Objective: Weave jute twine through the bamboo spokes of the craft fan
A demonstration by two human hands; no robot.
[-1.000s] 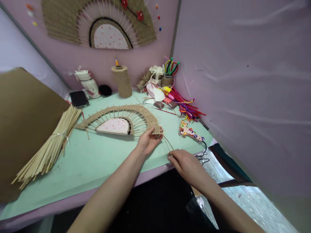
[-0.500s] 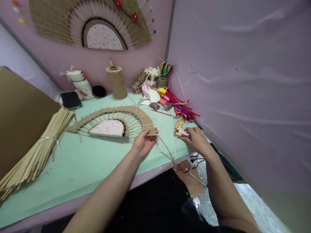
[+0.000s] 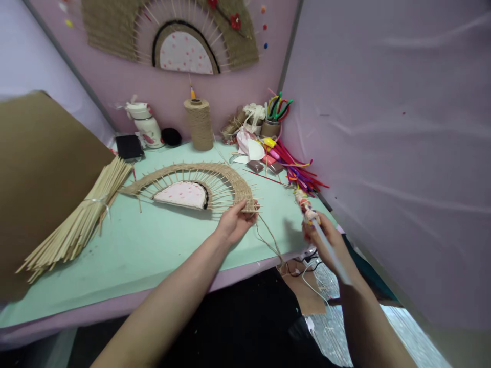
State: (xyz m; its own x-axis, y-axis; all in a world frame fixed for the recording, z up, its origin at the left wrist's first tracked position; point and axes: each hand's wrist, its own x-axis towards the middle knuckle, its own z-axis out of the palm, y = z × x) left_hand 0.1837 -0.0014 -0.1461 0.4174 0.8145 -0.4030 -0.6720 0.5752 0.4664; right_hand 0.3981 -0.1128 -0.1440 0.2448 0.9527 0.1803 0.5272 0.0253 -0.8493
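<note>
My left hand [image 3: 237, 224] grips the right end of a woven twine fan [image 3: 242, 188], thumb on top and fingers beneath. Thin sticks radiate across the fan from a pink-spotted white half-circle with black trim, and loose twine [image 3: 268, 240] trails from its right corner to the table edge. Over the table's right side, my right hand [image 3: 326, 237] is closed around a colourfully patterned glue gun [image 3: 306, 207]. Its front points away from me, and a long translucent glue stick [image 3: 330, 251] juts from its back, over my wrist. The fingers under the glue gun are partly hidden.
Behind the fan stand a twine spool [image 3: 200, 125] and a white bottle [image 3: 148, 128]. Pipe cleaners [image 3: 301, 166] and a pot of scissors [image 3: 272, 125] lie back right. Bundled flat sticks [image 3: 86, 212] lean left by a brown board [image 3: 46, 194]. A larger fan [image 3: 111, 33] hangs behind.
My right hand has lifted the glue gun off the table and turned it, swinging the glue stick back toward me. My left hand keeps its hold on the fan. The view has shifted left.
</note>
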